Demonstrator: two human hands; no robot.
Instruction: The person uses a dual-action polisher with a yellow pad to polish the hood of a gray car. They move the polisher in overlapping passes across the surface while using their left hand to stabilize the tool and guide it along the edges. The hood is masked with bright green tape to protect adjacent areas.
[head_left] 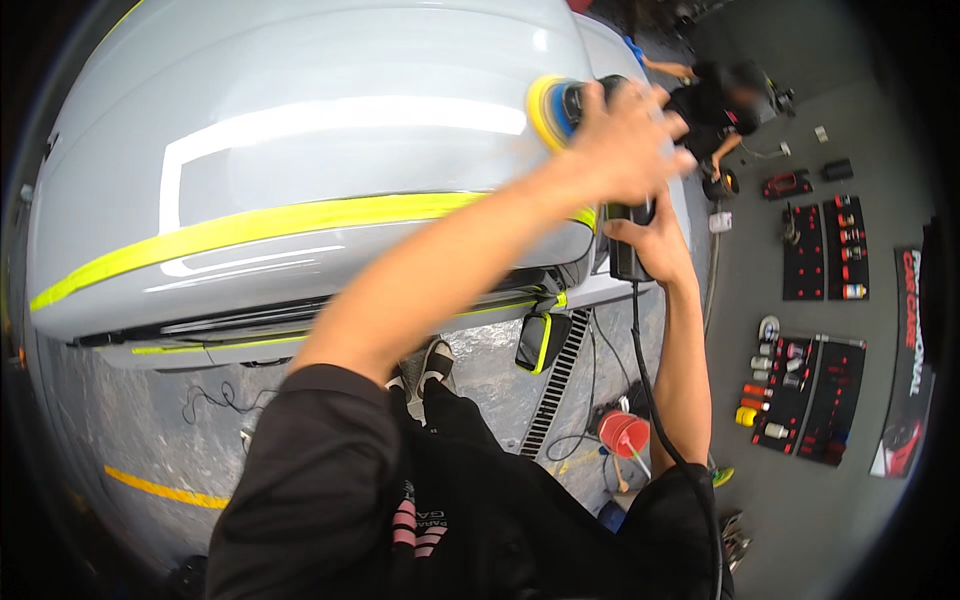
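Note:
Both my hands are on a corded car polisher [572, 106] with a round yellow foam pad [543, 112]. The pad stands edge-on at the glossy light-grey roof of a car [350, 70]; whether its whole face touches the paint cannot be made out. My left hand [625, 145] lies over the polisher's head, its fingers curled and slightly blurred. Around the rear handle, my right hand [650, 240] is closed. A black cord [640, 340] runs from that handle down past my right forearm. Bright yellow tape [270, 222] follows the roof's edge.
A side mirror [540, 342] sticks out near my feet, beside a floor grate [555, 385]. A red bucket [623, 433] stands at the right near loose cords. Another person [710, 110] works at the far right. Tool boards [825, 250] hang on the grey wall.

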